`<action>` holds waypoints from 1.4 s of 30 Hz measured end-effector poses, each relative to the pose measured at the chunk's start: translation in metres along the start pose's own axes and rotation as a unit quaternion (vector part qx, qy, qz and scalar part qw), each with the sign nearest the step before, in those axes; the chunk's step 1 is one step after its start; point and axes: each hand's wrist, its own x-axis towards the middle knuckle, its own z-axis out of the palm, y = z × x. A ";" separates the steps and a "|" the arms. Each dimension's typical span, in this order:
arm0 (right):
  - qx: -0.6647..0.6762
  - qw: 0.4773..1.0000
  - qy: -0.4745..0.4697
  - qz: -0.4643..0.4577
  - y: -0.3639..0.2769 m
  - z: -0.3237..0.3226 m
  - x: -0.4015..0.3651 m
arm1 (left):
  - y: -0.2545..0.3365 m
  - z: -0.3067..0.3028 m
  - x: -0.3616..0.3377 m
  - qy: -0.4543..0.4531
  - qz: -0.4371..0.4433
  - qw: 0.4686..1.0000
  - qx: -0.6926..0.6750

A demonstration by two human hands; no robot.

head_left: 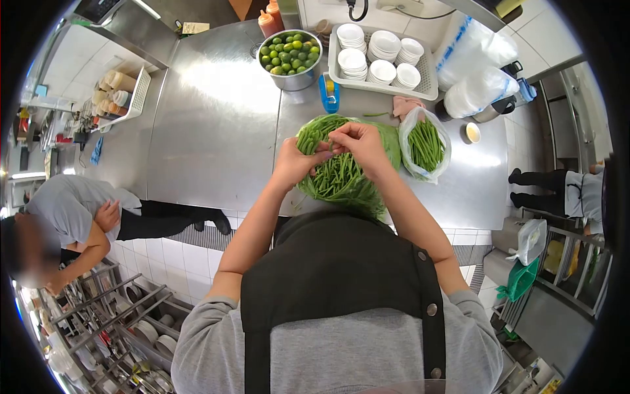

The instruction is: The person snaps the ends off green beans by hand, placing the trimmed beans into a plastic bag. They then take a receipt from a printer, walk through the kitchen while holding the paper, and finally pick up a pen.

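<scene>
A large green plastic bag (390,141) sits open at the counter's front edge, filled with short pieces of green bean (338,176). Over it, my left hand (298,161) and my right hand (359,146) come together with their fingertips almost touching. My right thumb and forefinger are pinched on a green bean, of which only a little shows. The left fingers are closed at the same spot and seem to grip its other end. Just to the right stands a clear bag (444,165) of long whole green beans (425,144).
A metal pot (289,81) of limes, a blue tape dispenser (330,95) and a white crate (430,82) of stacked small bowls line the back. Plastic-wrapped stacks (476,92) and a small cup (470,133) are at right. A co-worker (85,210) leans at left; another person stands far right.
</scene>
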 end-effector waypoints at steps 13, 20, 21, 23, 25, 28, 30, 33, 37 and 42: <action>-0.345 0.931 -0.004 -0.119 0.014 -0.003 -0.010 | -0.011 -0.023 0.001 -0.097 -0.148 0.809 -0.561; -0.214 0.942 -0.098 -0.239 -0.001 0.025 -0.033 | -0.014 -0.032 0.006 -0.108 -0.138 0.762 -0.623; -0.230 0.940 -0.090 -0.235 0.003 0.026 -0.031 | -0.012 -0.032 0.005 -0.108 -0.135 0.762 -0.624; -0.266 0.933 -0.085 -0.226 0.006 0.026 -0.029 | -0.010 -0.030 0.004 -0.089 -0.104 0.792 -0.594; -0.306 0.923 -0.092 -0.216 0.002 0.025 -0.029 | -0.011 -0.028 0.001 -0.049 -0.045 0.846 -0.529; -0.487 0.854 -0.099 -0.153 0.004 0.016 -0.025 | -0.015 -0.025 -0.008 -0.033 -0.010 0.828 -0.560; -0.558 0.824 -0.073 -0.072 0.012 0.012 -0.024 | -0.017 -0.033 -0.007 -0.072 0.024 0.809 -0.583; -0.603 0.796 -0.057 0.007 0.006 0.005 -0.021 | -0.010 -0.038 -0.003 -0.086 0.055 0.794 -0.600; -0.586 0.805 -0.017 -0.092 0.016 -0.001 -0.010 | 0.005 -0.038 -0.010 -0.018 0.017 0.801 -0.598; -0.567 0.797 -0.018 -0.209 0.045 -0.001 0.025 | -0.024 -0.040 0.001 -0.003 -0.047 0.842 -0.538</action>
